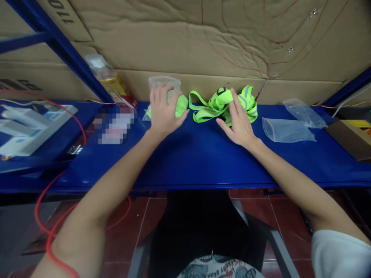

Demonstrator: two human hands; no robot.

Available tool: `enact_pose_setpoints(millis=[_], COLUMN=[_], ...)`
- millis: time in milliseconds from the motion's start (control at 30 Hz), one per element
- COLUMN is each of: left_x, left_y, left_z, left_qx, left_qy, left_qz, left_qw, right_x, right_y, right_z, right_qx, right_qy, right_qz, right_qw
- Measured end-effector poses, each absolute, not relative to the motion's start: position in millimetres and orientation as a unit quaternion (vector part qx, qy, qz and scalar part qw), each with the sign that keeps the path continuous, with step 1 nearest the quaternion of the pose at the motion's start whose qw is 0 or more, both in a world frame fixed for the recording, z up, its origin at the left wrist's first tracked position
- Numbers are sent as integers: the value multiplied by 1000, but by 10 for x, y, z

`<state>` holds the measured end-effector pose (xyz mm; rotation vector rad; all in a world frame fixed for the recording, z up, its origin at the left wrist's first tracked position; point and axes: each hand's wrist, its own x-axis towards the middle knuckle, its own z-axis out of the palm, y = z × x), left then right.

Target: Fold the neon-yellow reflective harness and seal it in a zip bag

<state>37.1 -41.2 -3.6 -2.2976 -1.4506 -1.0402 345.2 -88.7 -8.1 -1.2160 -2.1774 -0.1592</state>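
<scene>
Fingers apart, my left hand [163,112] rests over a clear zip bag [169,81] that has a bundle of neon-green strap [182,106] in it. The hand covers much of the bag. To the right, my right hand [240,125] lies with its fingers stretched out on a loose heap of neon-green reflective straps [247,101]. A black buckle [221,91] shows on top of the heap. What lies under the right palm is hidden.
Clear plastic bags [290,130] lie at the right, near a cardboard box [349,139]. A wrapped bottle [108,79] stands at the back left. A red hose [46,227] runs down the left side. Cardboard [174,42] backs the blue table [199,162].
</scene>
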Motion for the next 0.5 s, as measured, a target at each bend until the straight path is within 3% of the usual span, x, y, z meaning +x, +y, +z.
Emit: enact_pose_setpoints(millis=[267,500], left_x=[460,621], left_y=[-343,-540], left_z=[-293,-194], left_qx=[-804,-870], left_qy=[-446,-296], left_qz=[-376,-383], left_qw=[121,92], right_x=[3557,3452], right_y=[-818,-805], right_z=[-227,-430], right_qx=[-422,-389], right_qy=[-825,-828], right_qz=[-14,72], right_qw=[376,397])
